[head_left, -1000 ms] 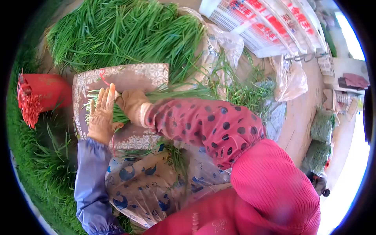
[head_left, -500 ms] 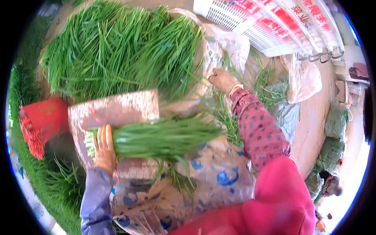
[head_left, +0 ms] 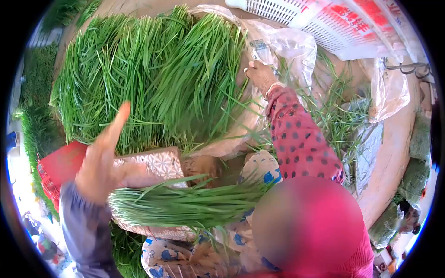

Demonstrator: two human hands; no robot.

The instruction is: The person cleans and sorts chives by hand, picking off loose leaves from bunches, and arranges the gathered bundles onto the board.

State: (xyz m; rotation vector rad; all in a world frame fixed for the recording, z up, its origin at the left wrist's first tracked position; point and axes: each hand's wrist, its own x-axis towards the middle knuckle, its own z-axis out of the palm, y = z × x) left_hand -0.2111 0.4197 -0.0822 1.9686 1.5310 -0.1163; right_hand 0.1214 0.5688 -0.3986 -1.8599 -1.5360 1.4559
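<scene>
Green bundle (head_left: 185, 204) lies across the board (head_left: 155, 164), overhanging its right edge. Left grip (head_left: 99, 164): wide, partly obstructing red bag (head_left: 60, 167). Right grip (head_left: 262, 77): contents indeterminable, at leaf pile's (head_left: 148, 78) right edge.

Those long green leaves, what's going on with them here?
Someone is handling cut green leaves with both hands. One loose bundle lies across a patterned board, its leafy end past the board's edge. The left hand, blurred, is raised near the bundle's other end. The right hand is out at the side of a big heap of leaves; whether its grip holds anything isn't clear.
</scene>
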